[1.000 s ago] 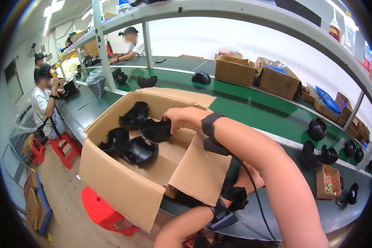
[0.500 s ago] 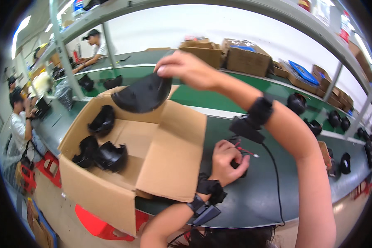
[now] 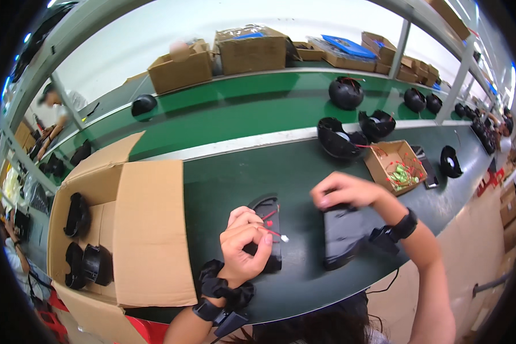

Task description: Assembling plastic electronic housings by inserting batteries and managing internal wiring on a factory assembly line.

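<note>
Centrally, a black curved plastic panel (image 3: 268, 229) with red wires lies on the dark green worktop (image 3: 223, 178), the left hand (image 3: 243, 243) curled over it, fingers pinching a thin white-tipped wire. Beside it, the right hand (image 3: 347, 192) presses closed fingers onto a flat black plastic shell (image 3: 344, 238). Left stands an open cardboard box (image 3: 149, 229).

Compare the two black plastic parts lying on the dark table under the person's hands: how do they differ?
The black curved plastic part under the left hand is narrower, with red wires and a small white connector; the left fingers pinch that wire. The black flat plastic part under the right hand is broader and shows no wires; the hand presses its far end. Both are black and lie on the table.
</note>
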Tool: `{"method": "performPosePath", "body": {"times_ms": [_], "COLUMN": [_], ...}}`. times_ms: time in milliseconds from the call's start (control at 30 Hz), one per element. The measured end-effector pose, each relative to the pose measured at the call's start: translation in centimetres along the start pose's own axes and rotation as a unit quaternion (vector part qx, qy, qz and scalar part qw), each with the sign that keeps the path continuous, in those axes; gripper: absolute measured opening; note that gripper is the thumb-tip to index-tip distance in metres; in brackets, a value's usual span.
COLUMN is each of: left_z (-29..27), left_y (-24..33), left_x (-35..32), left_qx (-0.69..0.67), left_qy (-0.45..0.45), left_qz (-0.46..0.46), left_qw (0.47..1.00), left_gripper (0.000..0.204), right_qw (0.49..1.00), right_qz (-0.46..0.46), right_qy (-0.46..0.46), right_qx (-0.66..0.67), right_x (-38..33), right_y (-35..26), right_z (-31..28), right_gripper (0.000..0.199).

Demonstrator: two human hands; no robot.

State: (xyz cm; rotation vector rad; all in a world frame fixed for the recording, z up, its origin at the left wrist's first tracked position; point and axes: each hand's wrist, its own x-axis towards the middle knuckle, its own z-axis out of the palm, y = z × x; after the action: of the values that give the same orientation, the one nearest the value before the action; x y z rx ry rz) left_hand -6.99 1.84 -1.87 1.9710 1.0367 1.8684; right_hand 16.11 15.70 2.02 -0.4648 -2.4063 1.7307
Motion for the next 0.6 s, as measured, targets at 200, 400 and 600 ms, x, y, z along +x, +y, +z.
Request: {"method": "performPosePath", "body": {"times_ms": [200, 400, 600], "left_z": [1.0, 1.3, 1.6], "left_y": [1.3, 1.6, 2.3], "left_x": [-0.4, -0.4, -0.8], "left_qx": [-0.022, 0.006, 0.024], "left_qy": [-0.111, -0.124, -0.114], "left_qz": [-0.01, -0.017, -0.023], "left_qw": [0.994, 0.992, 0.993], "left_gripper": [0.024, 0.032, 0.033], "right_qw": [0.897, 0.909, 0.914], "right_qz": [-0.092, -0.114, -0.087], "right_qy": [0.292, 0.171, 0.157], "right_qx": [0.319, 0.364, 0.363], "right_x": [2.6, 2.9, 2.9], "right_y": [3.3, 2.9, 2.6], "right_z": [7.0, 6.9, 6.6], "right_gripper": [0.024, 0.036, 0.034]}}
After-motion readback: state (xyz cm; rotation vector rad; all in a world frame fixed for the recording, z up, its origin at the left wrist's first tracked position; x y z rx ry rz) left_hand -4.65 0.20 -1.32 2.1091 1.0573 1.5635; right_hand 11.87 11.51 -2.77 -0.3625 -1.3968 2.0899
